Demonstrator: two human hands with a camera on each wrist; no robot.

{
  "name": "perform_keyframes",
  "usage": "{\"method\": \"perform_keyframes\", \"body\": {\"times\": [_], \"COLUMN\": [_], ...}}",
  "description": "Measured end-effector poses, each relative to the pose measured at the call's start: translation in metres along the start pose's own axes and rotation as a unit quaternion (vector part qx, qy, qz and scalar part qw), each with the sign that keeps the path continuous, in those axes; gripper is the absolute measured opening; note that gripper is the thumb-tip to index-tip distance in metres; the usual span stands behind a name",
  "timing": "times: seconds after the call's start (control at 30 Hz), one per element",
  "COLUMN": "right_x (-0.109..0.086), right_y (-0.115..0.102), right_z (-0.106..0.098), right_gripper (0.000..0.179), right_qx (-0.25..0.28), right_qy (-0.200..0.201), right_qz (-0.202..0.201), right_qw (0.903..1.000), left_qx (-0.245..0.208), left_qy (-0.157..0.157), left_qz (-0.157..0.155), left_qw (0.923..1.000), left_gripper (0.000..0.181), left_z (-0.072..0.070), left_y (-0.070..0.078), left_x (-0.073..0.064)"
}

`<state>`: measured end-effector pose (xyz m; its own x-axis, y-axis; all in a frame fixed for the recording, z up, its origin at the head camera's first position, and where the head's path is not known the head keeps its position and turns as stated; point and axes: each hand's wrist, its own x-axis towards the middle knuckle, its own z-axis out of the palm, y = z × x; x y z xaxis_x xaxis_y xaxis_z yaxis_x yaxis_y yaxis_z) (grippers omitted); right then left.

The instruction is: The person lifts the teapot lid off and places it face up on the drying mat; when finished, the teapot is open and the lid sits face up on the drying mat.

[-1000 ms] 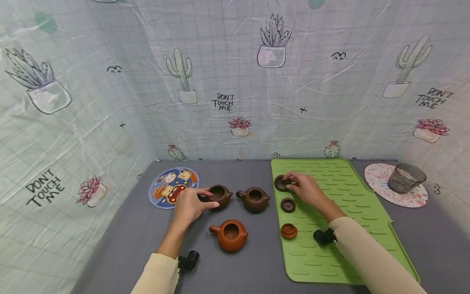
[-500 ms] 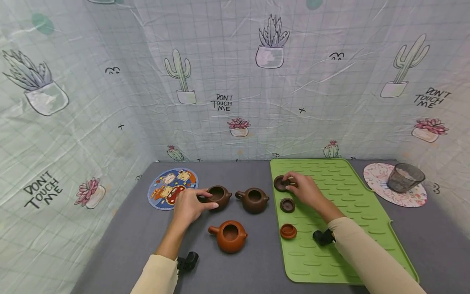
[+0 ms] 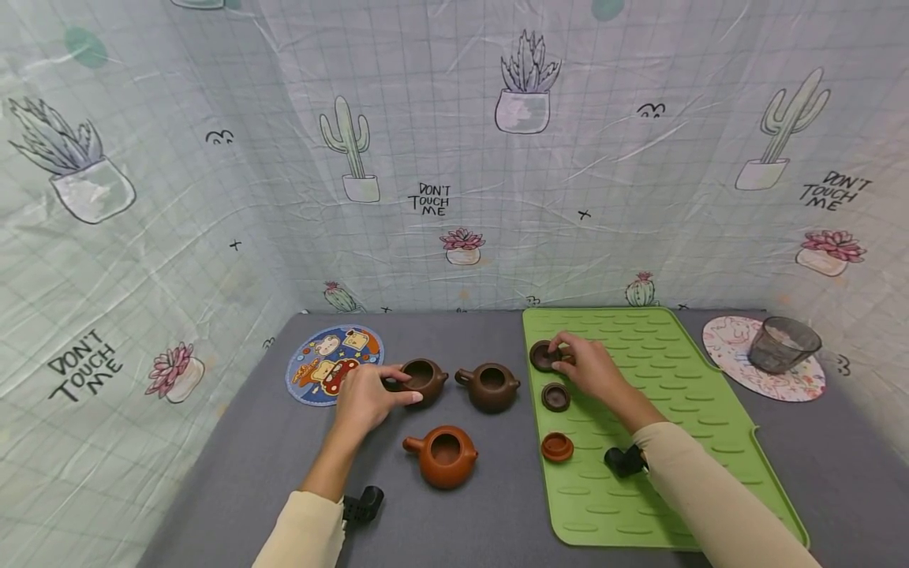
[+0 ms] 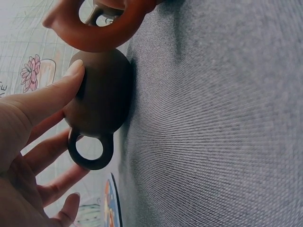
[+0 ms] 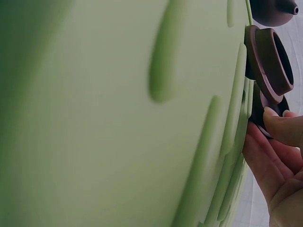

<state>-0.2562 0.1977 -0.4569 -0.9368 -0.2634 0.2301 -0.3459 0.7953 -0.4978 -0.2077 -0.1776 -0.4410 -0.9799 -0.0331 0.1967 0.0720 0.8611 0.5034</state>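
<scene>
My left hand [image 3: 365,398] grips a dark brown teapot [image 3: 433,388] that has no lid on. In the left wrist view the thumb lies at the rim of this teapot [image 4: 104,94], fingers on its far side, its ring handle pointing toward the palm. On the green mat, my right hand [image 3: 589,364] pinches the edge of a dark brown teapot lid [image 3: 542,355], the farthest of three lids. A second dark lid [image 3: 556,397] lies just nearer, partly covering the pinched one in the right wrist view, and an orange-brown lid [image 3: 557,447] is nearest.
A second dark brown teapot [image 3: 493,393] and an orange-brown teapot [image 3: 447,465], both lidless, stand between the hands. The green ridged mat [image 3: 639,505] covers the right side. A blue cartoon coaster [image 3: 305,386] lies left; a smoky glass [image 3: 781,351] stands on a pink-patterned coaster [image 3: 731,339].
</scene>
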Motion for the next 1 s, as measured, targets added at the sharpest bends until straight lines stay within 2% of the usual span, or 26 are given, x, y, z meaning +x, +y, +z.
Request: {"method": "perform_keyframes", "body": {"times": [0.47,1.0], "right_x": [-0.0038,-0.0021], "right_y": [0.002,0.0012], "right_z": [0.0012,0.0025], "right_gripper": [0.021,0.02], "right_qx": [0.009,0.003], "right_qy": [0.022,0.015], "right_qz": [-0.015,-0.011], "right_qw": [0.9996,0.9998], "left_qx": [0.0,0.008], "left_qy": [0.002,0.002], "left_qz": [-0.002,-0.006], "left_qw": [1.0,0.9999], "left_gripper": [0.033,0.035], "left_z": [0.0003,-0.0009], "left_y": [0.0003,0.0018], "left_x": [0.0004,-0.0019]}}
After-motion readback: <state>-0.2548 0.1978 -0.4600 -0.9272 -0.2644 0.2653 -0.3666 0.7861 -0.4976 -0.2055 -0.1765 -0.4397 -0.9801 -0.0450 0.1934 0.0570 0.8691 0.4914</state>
